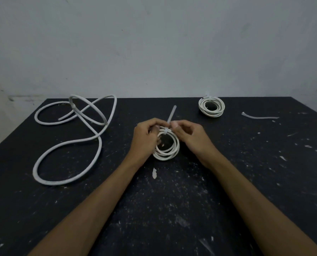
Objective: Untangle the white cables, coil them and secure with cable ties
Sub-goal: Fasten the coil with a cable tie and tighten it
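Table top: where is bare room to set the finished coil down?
Bare: the table right of the right hand, below the spare tie. Crowded: the left, under the loose cable; the back right holds the tied coil.

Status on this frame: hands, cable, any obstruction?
Left hand grips centre coil; right hand pinches cable tie round it. Loose cable uncoiled, left. Nothing obstructing.

The table (227,182) at lower frame is looking matt black, scuffed and white-flecked; the cables (69,143) are showing smooth white plastic; the cable tie (171,115) is looking translucent.
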